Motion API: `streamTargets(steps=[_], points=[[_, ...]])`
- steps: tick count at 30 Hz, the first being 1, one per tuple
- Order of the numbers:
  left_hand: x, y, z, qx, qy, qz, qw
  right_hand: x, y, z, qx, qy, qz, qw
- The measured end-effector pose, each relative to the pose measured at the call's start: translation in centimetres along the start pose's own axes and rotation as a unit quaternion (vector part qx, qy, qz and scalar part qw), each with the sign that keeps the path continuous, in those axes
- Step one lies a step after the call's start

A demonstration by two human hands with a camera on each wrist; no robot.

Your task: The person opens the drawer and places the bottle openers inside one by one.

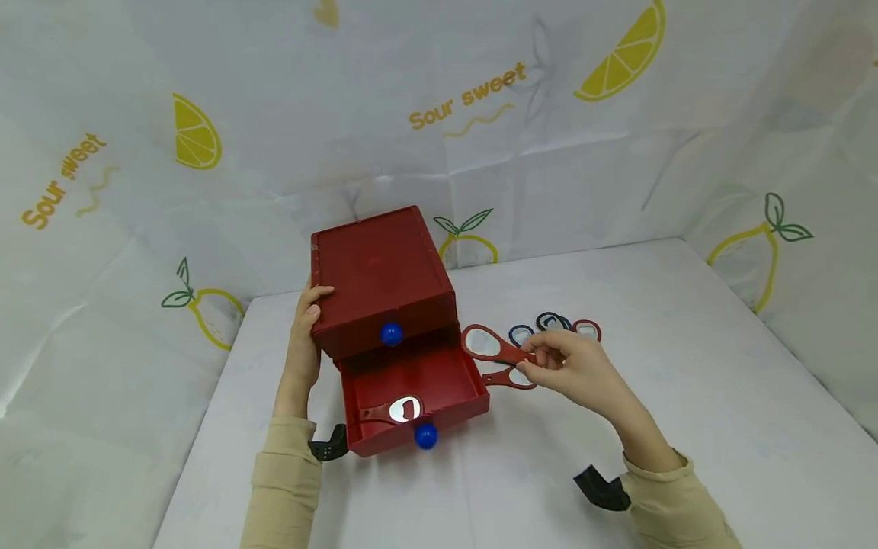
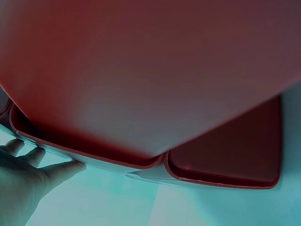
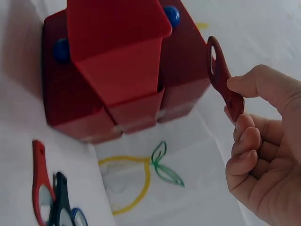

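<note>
A red cabinet (image 1: 377,263) of small drawers with blue knobs stands on the table, one drawer (image 1: 439,381) pulled out below the top one. Inside that drawer lies a red bottle opener (image 1: 406,409) with a shiny metal insert. My left hand (image 1: 303,332) rests against the cabinet's left side, its fingers extended in the left wrist view. To the right of the open drawer, my right hand (image 1: 565,362) pinches the handle end of another red bottle opener (image 1: 483,343) between thumb and fingers. Its ring end points toward the cabinet, above the table.
Behind my right hand, several more openers lie on the white table, among them a blue one (image 1: 521,334), a black one (image 1: 549,321) and a red one (image 1: 588,329). Another red opener (image 1: 499,378) lies beside the drawer. A lemon-printed sheet (image 1: 384,152) hangs behind.
</note>
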State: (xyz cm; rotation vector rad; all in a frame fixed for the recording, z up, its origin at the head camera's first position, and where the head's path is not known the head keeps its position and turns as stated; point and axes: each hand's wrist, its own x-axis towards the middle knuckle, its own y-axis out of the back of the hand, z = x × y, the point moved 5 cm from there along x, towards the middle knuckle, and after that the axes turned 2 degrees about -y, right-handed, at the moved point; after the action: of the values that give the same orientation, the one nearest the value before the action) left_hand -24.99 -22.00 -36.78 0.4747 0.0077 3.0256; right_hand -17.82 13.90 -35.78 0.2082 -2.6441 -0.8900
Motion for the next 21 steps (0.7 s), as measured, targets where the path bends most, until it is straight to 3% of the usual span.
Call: streamTargets(steps=[11,21], points=[[0.2,0.2,-0.3,-0.004,-0.001,0.006,1.0000,4.2,-5.6,-4.7,-0.058,0.077,-0.110,0.989],[0.0,0.3,-0.4,-0.002,-0.001,0.006,1.0000,5.2,-10.0,-6.7,-0.158,0.096,-0.182,0.966]])
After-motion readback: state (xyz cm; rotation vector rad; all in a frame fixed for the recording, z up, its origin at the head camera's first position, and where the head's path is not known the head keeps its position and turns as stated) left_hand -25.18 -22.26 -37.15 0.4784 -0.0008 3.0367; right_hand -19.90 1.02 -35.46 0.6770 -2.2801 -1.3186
